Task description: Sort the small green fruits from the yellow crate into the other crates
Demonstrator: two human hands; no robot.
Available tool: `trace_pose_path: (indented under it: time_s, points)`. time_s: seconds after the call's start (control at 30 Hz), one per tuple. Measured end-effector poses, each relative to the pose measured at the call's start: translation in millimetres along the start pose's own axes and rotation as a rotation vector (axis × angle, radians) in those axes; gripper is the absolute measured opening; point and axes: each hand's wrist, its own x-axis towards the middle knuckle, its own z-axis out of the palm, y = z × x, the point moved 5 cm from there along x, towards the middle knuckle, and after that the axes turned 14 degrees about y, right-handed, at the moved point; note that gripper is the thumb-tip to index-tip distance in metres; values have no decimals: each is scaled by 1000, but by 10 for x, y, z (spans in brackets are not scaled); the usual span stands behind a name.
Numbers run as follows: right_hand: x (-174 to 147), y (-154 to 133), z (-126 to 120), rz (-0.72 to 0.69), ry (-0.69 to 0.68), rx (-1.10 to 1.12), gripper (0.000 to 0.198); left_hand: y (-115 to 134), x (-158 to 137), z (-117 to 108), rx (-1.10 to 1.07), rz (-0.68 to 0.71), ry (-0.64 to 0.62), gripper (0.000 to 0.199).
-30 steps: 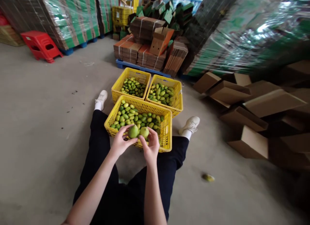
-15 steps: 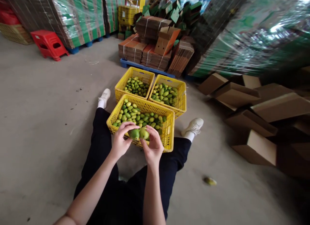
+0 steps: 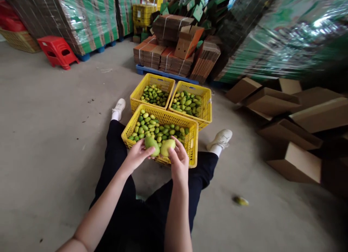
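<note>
Holds a green fruit [image 3: 151, 145] in the left hand [image 3: 136, 155] and a yellow-green fruit [image 3: 167, 147] in the right hand [image 3: 179, 161], both raised at the near rim of the front crate [image 3: 193, 145]. Places them side by side, each nearest to the hand that holds it, with no crossing of arms. Leaves little or no gap between the inner sides; too close to tell whether touching or just apart.

Tilts the green fruit so that its long axis runs from upper left down to lower right, lower end toward the other fruit. Tilts the yellow-green fruit the opposite way, long axis rising gently to the right. Forms a shallow V from the pair, lower ends inward. Impossible to tell which end bears the stem.

Grips narrowly on both sides, thumbs on the near faces, fingers around the outer and far sides, partly hidden.

Beyond the hands, inside the front crate, a heap of fruit [image 3: 146, 127], mixed green and yellow. Farther ahead, side by side, a back left crate [image 3: 135, 96] and a back right crate [image 3: 208, 107], both bearing fruit. Off to the right, on the floor [image 3: 217, 223], a small blurred yellowish thing [image 3: 241, 200].
</note>
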Motion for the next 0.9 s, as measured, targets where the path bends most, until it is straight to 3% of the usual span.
trace_pose_path:
  time_s: [0.13,0.23,0.33,0.47,0.57,0.67,0.8,0.9]
  points:
    - [6,124,6,168,12,84,35,-31,-16,96,-45,-114,-56,53]
    - [1,139,17,180,15,94,28,-28,-34,138,-69,-152,-54,48]
    - [-9,107,19,163,-23,96,33,-32,-28,120,2,-100,-2,48]
    - [-83,179,94,242,-191,80,51,0,-75,157,295,107,61,51]
    - [-142,320,141,314,-206,165,50,92,-208,293,613,297,84,54]
    - [-169,445,127,366,-138,249,52,132,-334,428,793,266,-8,53]
    - [-154,410,55,405,-150,342,49,171,-308,413,700,200,-68,53]
    - [-144,274,11,428,-266,444,49,144,-136,259,492,203,70,53]
